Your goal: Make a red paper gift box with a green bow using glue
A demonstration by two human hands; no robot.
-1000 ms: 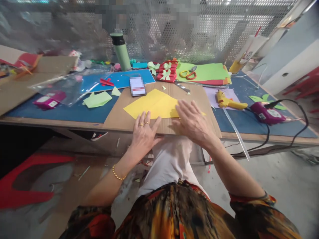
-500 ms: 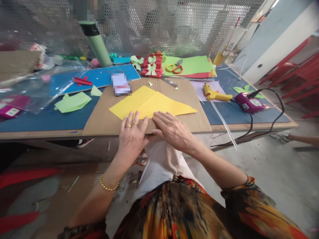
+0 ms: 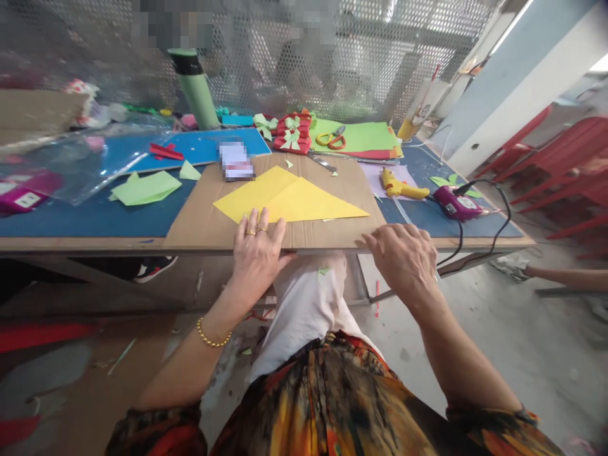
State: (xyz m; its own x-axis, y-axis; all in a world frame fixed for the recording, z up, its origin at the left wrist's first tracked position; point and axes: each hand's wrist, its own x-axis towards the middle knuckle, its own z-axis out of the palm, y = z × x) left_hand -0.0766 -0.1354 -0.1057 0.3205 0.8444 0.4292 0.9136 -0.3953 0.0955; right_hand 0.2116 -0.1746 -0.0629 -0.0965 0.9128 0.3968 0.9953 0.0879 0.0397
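Observation:
A folded sheet of yellow paper (image 3: 304,196) lies on a flat piece of brown cardboard (image 3: 199,218) at the table's front. My left hand (image 3: 259,250) is open, its ringed fingers spread and resting on the paper's lower left edge. Its thumb points toward the cardboard's front edge. To the right, clear of the paper, my right hand (image 3: 403,256) hovers by the cardboard's front right corner. Its fingers are loosely bent with nothing visible in them; their tips are partly hidden. A small pale scrap lies under the paper's lower right edge.
Behind the paper lie a blurred phone-like object (image 3: 236,161), scissors (image 3: 331,138), red pieces with pale green bows (image 3: 292,133) and green sheets (image 3: 365,136). A yellow glue gun (image 3: 401,185) and a corded purple power socket (image 3: 456,202) sit right. A green bottle (image 3: 198,95) stands behind.
My right hand has come off the yellow paper and moved right to the cardboard's front corner. My left hand stays on the paper. The camera view has shifted slightly.

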